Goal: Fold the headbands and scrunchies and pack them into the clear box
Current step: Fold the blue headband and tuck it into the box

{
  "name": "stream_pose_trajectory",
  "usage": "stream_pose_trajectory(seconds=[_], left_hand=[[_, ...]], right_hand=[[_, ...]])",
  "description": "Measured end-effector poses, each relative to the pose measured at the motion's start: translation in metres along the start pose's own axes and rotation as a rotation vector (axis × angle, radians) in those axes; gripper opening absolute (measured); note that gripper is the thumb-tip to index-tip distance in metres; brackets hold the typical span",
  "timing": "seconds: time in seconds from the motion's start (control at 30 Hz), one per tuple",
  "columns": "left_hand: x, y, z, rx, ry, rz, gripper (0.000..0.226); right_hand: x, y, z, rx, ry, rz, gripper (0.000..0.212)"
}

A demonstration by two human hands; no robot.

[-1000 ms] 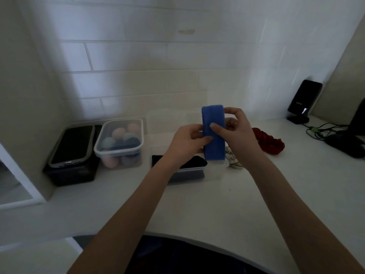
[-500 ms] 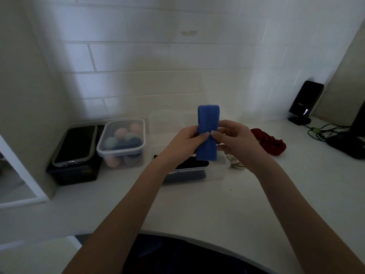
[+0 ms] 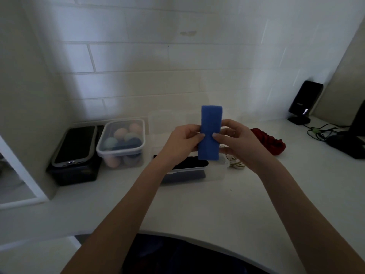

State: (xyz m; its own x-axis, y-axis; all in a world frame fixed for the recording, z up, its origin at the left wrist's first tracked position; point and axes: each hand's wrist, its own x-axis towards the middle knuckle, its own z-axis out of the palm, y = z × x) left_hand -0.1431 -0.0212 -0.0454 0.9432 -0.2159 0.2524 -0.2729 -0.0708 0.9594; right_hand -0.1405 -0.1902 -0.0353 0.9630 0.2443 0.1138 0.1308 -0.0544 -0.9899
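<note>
A blue headband (image 3: pixel 211 121) stands upright in the air as a flat folded strip. My left hand (image 3: pixel 180 142) pinches its left edge at mid-height and my right hand (image 3: pixel 236 142) pinches the right edge opposite. Both hold it above the clear box (image 3: pixel 216 174), which has something dark (image 3: pixel 189 165) lying inside. A red scrunchie (image 3: pixel 269 142) lies on the counter to the right. A pale scrunchie or band (image 3: pixel 236 165) lies just right of the box, partly hidden by my right wrist.
A lidded clear tub of coloured balls (image 3: pixel 122 143) stands at the left, beside a black case with a grey-rimmed lid (image 3: pixel 76 153). A clear lid (image 3: pixel 169 123) leans against the tiled wall. A black stand (image 3: pixel 303 103) and cables (image 3: pixel 324 131) occupy the far right.
The headband has risen slightly and now stands straighter. Both hands shifted from gripping its lower half to pinching its two edges at mid-height, squeezing it narrower there.
</note>
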Motion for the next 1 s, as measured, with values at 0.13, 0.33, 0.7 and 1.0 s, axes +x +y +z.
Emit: stream_pose_trajectory(seconds=[0.13, 0.33, 0.7, 1.0], left_hand=[[-0.003, 0.004, 0.001, 0.065, -0.032, 0.001, 0.022], [-0.004, 0.010, 0.000, -0.072, -0.008, -0.054, 0.018], [-0.005, 0.006, -0.003, -0.115, -0.121, -0.191, 0.038], [-0.002, -0.003, -0.004, 0.084, 0.057, -0.039, 0.056]], right_hand=[[-0.001, 0.002, 0.003, 0.067, 0.031, -0.054, 0.028], [-0.004, 0.002, 0.006, 0.067, -0.026, -0.130, 0.021], [0.000, 0.006, 0.005, -0.275, 0.087, -0.313, 0.051], [-0.005, -0.005, 0.001, -0.387, -0.015, -0.194, 0.029]])
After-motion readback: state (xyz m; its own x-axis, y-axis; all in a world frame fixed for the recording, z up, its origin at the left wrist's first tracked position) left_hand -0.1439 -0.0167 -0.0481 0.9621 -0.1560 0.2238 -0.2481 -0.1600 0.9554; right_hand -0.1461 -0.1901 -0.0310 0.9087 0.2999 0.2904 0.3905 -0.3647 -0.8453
